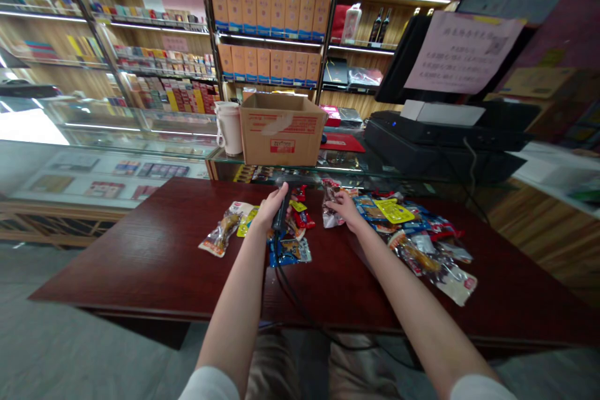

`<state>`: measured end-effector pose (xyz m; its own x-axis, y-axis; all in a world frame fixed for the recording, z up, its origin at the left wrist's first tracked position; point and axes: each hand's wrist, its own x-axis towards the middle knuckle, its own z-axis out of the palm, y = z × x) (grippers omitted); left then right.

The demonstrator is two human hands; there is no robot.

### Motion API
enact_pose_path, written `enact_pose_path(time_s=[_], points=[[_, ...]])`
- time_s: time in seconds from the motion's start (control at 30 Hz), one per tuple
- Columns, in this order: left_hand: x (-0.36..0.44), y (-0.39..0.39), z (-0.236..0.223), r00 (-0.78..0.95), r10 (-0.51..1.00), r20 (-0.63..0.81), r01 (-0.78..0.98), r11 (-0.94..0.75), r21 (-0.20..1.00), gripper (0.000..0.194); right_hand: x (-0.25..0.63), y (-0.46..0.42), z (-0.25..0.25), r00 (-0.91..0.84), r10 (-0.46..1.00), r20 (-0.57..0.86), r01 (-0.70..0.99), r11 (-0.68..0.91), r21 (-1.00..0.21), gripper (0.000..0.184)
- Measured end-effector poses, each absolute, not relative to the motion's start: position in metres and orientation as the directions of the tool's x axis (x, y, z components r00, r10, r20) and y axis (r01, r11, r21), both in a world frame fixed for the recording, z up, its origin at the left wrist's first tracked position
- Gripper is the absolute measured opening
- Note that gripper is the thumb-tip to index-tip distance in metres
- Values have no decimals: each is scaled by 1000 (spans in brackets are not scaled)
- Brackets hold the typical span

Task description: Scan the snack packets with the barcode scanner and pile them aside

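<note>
My right grip [345,208] has its fingers closed on a clear, dark-filled snack packet [330,192], held at the far part of the table [159,237], near its middle. My left grip [270,207] is wrapped around the handle of a black handheld scanner [280,215], its head pointing toward that packet and its cable [295,297] trailing back over the near edge. Below the scanner lies a blue packet [295,252], with red packets [304,219] just beyond; a clear packet [222,231] lies farther left. To the right of my right grip spreads a mixed pile of packets, a yellow packet [394,211] on top. Beyond the table, an open cardboard box [284,137] stands on a glass counter [213,159] beside a white cup [229,129].
</note>
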<state>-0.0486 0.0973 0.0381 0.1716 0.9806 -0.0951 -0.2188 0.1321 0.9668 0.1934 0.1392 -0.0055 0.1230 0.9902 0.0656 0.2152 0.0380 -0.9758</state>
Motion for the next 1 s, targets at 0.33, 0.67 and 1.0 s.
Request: enact_pose_path(time_s=[0.33,0.67,1.0], points=[[-15,77,50,395,918,-36,-262,151,953,61,235,78,15,104,989,104,-334,133,-933,40],[8,70,39,581,812,-60,-209,221,953,60,247,82,-2,323,935,147,-513,303,-803,41],[19,64,36,608,793,-38,-156,165,974,63,238,76,2,328,931,158,-511,316,-800,40]])
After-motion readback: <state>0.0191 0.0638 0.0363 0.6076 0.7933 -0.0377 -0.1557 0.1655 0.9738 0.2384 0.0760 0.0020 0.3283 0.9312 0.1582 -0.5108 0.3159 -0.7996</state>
